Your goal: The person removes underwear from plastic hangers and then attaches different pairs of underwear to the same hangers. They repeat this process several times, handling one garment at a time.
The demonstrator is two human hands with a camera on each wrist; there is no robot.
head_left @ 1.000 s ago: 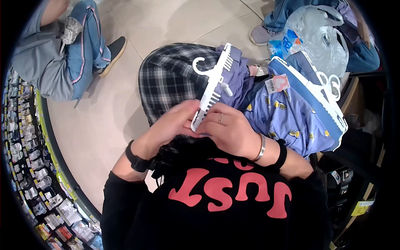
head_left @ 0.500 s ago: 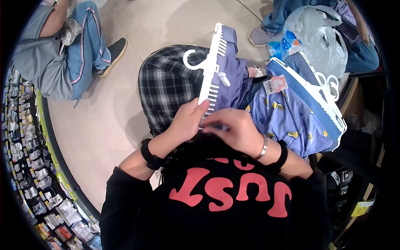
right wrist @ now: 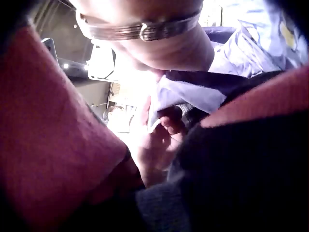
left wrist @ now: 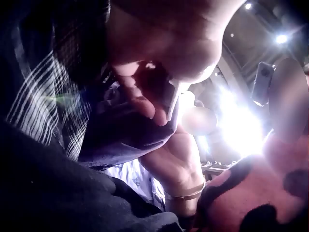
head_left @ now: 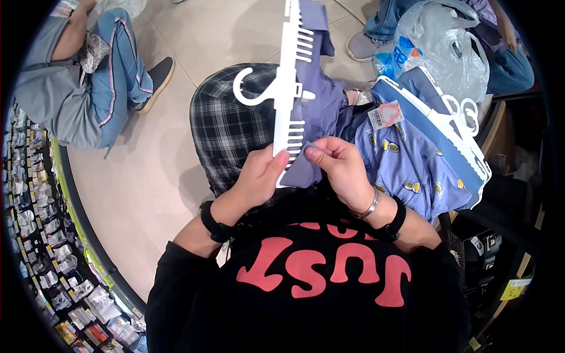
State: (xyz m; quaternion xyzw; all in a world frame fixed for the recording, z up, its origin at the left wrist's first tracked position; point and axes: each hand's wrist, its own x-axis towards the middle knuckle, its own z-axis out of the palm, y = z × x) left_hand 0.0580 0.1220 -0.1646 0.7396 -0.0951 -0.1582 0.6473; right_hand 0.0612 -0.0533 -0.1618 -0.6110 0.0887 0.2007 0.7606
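Observation:
My left hand (head_left: 259, 176) grips the near end of a white plastic hanger (head_left: 284, 88), thumb lying along it. The hanger stands lengthwise away from me, its hook to the left and comb-like teeth along its right side. A plain purple garment (head_left: 323, 94) hangs along those teeth. Between thumb and fingers, my right hand (head_left: 341, 167) pinches the garment's near corner, close beside the left hand. In the right wrist view, the purple cloth (right wrist: 193, 94) stretches between both hands. The left wrist view shows the left fingers (left wrist: 142, 106) curled at the hanger's end.
To the right lies a purple patterned garment (head_left: 406, 159) on white hangers, with a price tag (head_left: 386, 115). Black plaid cloth (head_left: 229, 117) lies beneath my hands. A plastic bag (head_left: 441, 47) sits at the upper right. One person (head_left: 65, 100) is at the left, beside packed shelves (head_left: 47, 235).
The hanger has swung more upright and moved away from me and left. My right hand has left the hanger's near end and now pulls the garment's corner to the right.

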